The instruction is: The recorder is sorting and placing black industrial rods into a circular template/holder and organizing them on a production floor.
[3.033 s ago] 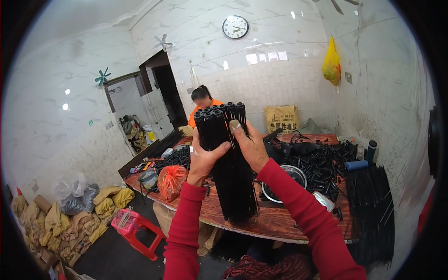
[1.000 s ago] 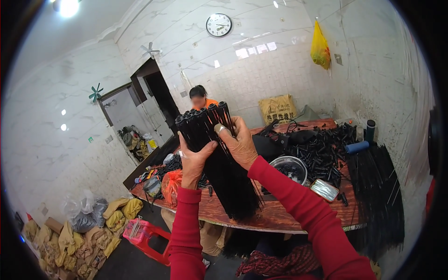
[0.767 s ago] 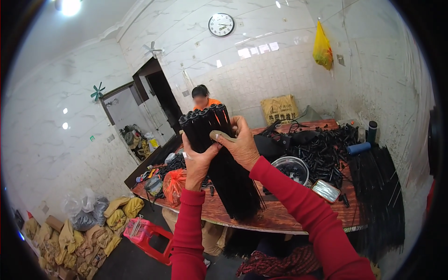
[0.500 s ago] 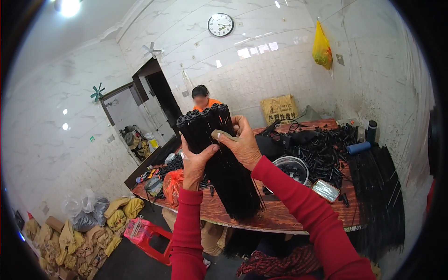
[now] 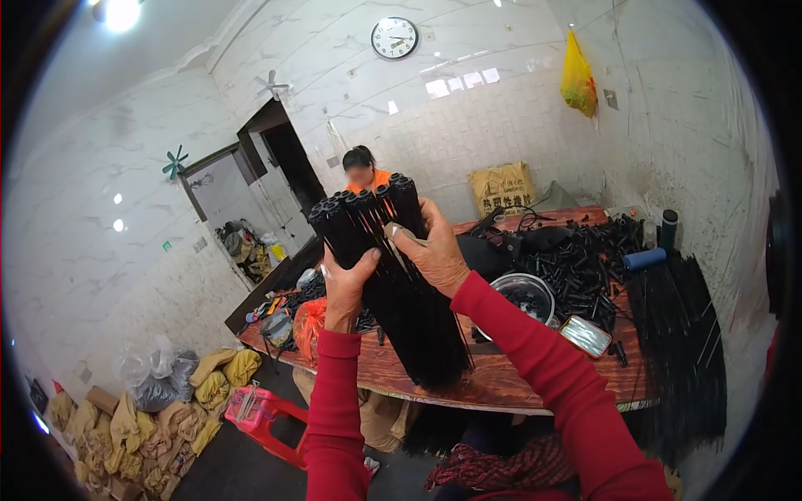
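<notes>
Two hands in red sleeves rise from the lower edge of the frame and clamp one thick bundle of black tubes (image 5: 393, 284) at the centre. The left hand (image 5: 347, 284) cups its left flank with the fingers curled around the back, and the right hand (image 5: 434, 250) wraps over the front near the top, thumb laid across the tube ends, so both are closed on it. The bundle stands nearly upright with its foot on the near edge of the wooden worktop (image 5: 501, 380), which looks like a way to level the ends by letting them settle against the wood. About eight open tube mouths show along the top row; the full count is hidden. Just right of the bundle lie one round metal bowl (image 5: 522, 292) and one flat metal tin (image 5: 586, 336). Beyond these sits a loose heap of short black pieces (image 5: 585, 259), too many to count, and one blue roll (image 5: 645, 259). A sheaf of long black rods (image 5: 677, 334) hangs over the right end. One orange bag (image 5: 311, 321) sits left of the bundle. At the far side one person in orange (image 5: 366, 174) works, below one wall clock (image 5: 394, 37) at the upper centre.
</notes>
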The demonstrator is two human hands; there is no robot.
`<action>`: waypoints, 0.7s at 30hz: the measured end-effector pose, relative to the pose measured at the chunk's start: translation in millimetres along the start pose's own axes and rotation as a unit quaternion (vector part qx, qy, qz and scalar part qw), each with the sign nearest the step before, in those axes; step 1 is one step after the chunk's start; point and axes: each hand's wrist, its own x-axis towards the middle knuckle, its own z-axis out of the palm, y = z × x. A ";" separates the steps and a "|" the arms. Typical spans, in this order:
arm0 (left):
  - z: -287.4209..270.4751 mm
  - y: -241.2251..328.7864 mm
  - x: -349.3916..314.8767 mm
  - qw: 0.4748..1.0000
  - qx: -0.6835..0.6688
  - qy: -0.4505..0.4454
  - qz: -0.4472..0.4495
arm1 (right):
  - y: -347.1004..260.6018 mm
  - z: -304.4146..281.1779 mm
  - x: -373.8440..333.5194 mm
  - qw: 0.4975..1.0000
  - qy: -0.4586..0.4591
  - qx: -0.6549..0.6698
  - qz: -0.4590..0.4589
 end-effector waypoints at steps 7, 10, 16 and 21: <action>5.5 -3.8 1.2 1.000 0.013 0.022 0.012 | 3.3 -3.5 1.4 1.000 -0.010 0.003 0.001; 7.2 -2.8 0.9 1.000 0.004 0.021 0.008 | 6.9 -4.8 2.6 1.000 -0.016 0.020 0.009; 9.1 0.5 -2.2 1.000 -0.003 0.009 0.008 | 13.9 -5.6 0.6 1.000 -0.027 0.011 -0.007; 11.9 1.0 -4.7 1.000 0.014 0.011 0.023 | 17.8 -6.1 -0.2 0.999 -0.040 0.012 0.012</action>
